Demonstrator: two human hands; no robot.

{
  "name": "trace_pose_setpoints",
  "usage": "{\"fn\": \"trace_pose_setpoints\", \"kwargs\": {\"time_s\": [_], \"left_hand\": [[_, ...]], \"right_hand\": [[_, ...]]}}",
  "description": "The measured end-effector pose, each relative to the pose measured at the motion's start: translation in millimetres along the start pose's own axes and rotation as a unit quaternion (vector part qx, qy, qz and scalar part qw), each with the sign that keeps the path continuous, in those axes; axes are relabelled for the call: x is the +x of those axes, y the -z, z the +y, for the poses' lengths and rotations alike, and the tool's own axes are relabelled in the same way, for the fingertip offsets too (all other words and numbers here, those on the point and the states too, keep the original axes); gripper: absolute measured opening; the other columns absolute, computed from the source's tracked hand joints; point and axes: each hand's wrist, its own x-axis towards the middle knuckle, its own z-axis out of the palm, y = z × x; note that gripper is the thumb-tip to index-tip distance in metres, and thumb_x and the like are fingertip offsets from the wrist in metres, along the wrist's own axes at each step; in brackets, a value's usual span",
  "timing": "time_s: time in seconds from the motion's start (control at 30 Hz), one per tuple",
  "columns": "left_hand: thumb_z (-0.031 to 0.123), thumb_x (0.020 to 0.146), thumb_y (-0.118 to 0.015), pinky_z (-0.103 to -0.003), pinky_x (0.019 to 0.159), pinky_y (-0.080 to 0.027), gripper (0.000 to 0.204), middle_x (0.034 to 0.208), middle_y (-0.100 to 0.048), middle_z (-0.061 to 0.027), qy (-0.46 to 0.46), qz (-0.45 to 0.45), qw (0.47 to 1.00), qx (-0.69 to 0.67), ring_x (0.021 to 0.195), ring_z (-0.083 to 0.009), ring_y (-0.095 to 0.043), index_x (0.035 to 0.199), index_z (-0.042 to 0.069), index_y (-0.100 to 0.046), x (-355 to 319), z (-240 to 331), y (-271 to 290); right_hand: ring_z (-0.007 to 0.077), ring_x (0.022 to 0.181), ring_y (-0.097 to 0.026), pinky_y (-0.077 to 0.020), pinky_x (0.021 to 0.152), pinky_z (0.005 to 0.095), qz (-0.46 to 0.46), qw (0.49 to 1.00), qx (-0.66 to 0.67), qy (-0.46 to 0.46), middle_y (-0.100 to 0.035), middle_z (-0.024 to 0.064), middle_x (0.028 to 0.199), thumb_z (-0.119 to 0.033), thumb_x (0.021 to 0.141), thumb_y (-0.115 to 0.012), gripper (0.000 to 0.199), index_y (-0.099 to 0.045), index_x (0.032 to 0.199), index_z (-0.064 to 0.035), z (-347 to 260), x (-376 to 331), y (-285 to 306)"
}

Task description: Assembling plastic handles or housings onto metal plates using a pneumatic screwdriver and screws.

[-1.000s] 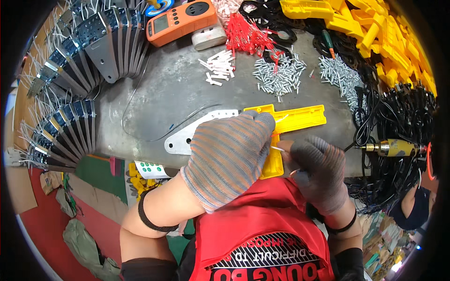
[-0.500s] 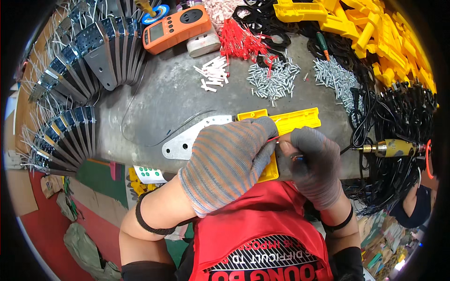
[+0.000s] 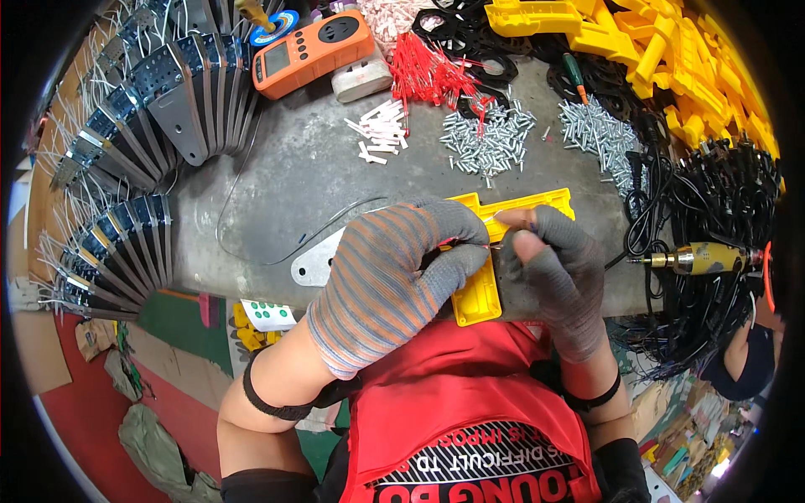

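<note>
My left hand point(image 3: 377, 277), in a striped grey and orange glove, is closed in a pinch on a thin red wire point(image 3: 493, 246); its bared end sticks out to the right. Just right of that end is my right hand point(image 3: 562, 277), also gloved, with bare thumb and forefinger tips held apart. A yellow plastic handle shell point(image 3: 476, 303) lies under the hands, partly covered. Its long arm runs to the right behind my fingers. A pale metal plate point(image 3: 317, 268) with holes extends from beneath my left hand, which hides most of it.
Farther back lie white sleeves point(image 3: 381, 130), red-leaded parts point(image 3: 428, 71) and screws point(image 3: 486, 138). An orange meter point(image 3: 312, 54) stands behind. Metal plates with wires point(image 3: 126, 243) line the left. Yellow shells point(image 3: 688, 67), black cords point(image 3: 704, 210) and an electric screwdriver point(image 3: 700, 259) are at the right.
My right thumb and forefinger have parted and moved off the wire end. My left hand has shifted slightly left and down, still pinching, and more of the yellow shell's lower part shows.
</note>
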Motion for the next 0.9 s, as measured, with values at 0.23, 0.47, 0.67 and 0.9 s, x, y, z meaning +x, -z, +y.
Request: {"fn": "trace_pose_setpoints", "kwargs": {"time_s": [0.23,0.47,0.67,0.9], "left_hand": [[0.011,0.081,-0.069,-0.029,0.069,-0.052,0.014,0.081,-0.069,-0.0105,0.028,-0.001,0.999,-0.014,0.074,-0.0182,-0.068,0.089,0.000,-0.071,-1.4,2.2,2.0],[0.010,0.079,-0.070,-0.030,0.069,-0.052,0.012,0.080,-0.068,-0.0099,-0.017,0.010,1.000,-0.009,0.073,-0.0197,-0.067,0.088,0.001,-0.071,-5.1,-0.8,1.9],[0.009,0.078,-0.070,-0.031,0.070,-0.051,0.012,0.079,-0.067,-0.0093,-0.026,0.022,0.999,-0.001,0.074,-0.0216,-0.066,0.088,0.003,-0.071,-7.3,-5.1,2.6],[0.012,0.078,-0.070,-0.032,0.070,-0.051,0.013,0.079,-0.067,-0.0097,-0.034,0.021,0.999,0.021,0.073,-0.0227,-0.066,0.088,0.003,-0.071,-5.0,-4.8,-0.8]], "right_hand": [[0.0041,0.065,-0.052,-0.0433,0.060,0.0201,-0.034,0.997,0.064,-0.039,-0.059,-0.0003,0.074,-0.011,0.088,-0.064,0.015,-0.063,0.098,0.0009,-2.3,1.0,-2.1],[0.0019,0.061,-0.050,-0.0392,0.053,0.0193,-0.070,0.995,0.006,-0.075,-0.055,-0.0029,0.068,-0.011,0.087,-0.064,0.014,-0.063,0.096,0.0000,-10.9,1.1,3.0],[0.0039,0.059,-0.052,-0.0412,0.052,0.0205,-0.022,0.992,0.100,-0.076,-0.058,0.0005,0.071,-0.012,0.087,-0.062,0.018,-0.062,0.100,0.0005,-0.2,0.4,4.5],[0.0078,0.064,-0.059,-0.0494,0.058,0.0209,-0.033,0.990,0.073,-0.116,-0.066,0.0048,0.079,-0.011,0.089,-0.062,0.020,-0.063,0.106,0.0006,-12.8,4.2,-2.4]]}}
